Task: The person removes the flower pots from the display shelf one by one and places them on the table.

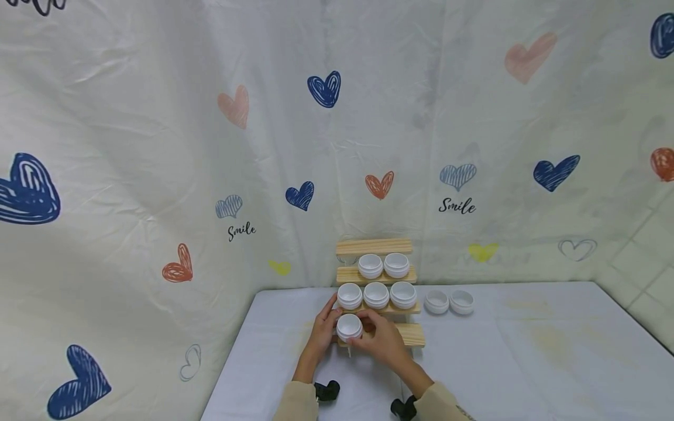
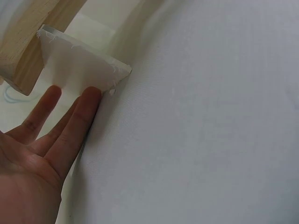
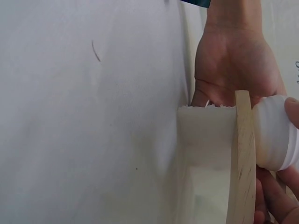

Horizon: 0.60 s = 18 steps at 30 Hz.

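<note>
1. The white cup [image 1: 349, 327] sits at the left end of the front plank [image 1: 411, 335], its base against the wood in the right wrist view
2. The right hand [image 1: 383, 342] grasps this cup, thumb and fingers pinching it from opposite sides of its wall
3. The left hand [image 1: 321, 333] holds nothing; its fingers are extended beside the plank's end, the tips seeming to touch the whitish side panel [image 2: 77, 60]
4. Judging by its small size and plastic look, the cup should be light and stiff, unlikely to dent under a pinch
5. Its smooth wall may be a little slippery; the ridges [image 3: 286, 135] round it likely offer the surest hold
6. A light grip from two sides looks best, as the narrow plank leaves little room for a slip
7. Five other cups [image 1: 376, 295] stand on the higher planks [image 1: 344, 275], and two more [image 1: 437, 302] sit on the surface [image 1: 500, 351]
</note>
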Available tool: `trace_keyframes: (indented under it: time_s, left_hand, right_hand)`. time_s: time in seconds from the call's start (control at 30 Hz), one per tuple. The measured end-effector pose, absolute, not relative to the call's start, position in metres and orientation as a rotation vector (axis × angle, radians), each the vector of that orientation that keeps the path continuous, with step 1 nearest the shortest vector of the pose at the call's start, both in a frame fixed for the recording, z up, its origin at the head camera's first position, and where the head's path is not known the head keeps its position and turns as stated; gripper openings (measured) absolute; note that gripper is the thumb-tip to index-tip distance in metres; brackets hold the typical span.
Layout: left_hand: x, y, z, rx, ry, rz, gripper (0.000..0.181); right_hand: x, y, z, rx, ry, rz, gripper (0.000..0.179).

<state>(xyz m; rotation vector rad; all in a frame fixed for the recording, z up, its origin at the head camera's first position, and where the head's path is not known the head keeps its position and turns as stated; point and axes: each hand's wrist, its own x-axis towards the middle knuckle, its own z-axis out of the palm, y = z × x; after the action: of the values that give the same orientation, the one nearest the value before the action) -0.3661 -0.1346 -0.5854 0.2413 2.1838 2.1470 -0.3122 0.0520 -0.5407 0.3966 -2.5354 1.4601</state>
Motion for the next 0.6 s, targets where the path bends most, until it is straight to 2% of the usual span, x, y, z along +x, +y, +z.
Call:
trace_keyframes:
  time_s: [0.6]
  left_hand:
    - [-0.3683,-0.136,-0.5879,0.276,2.146,2.165,0.059]
  right_hand:
    - [-0.312,0.06,-0.5475,0.457,-2.468,1.51,0.054]
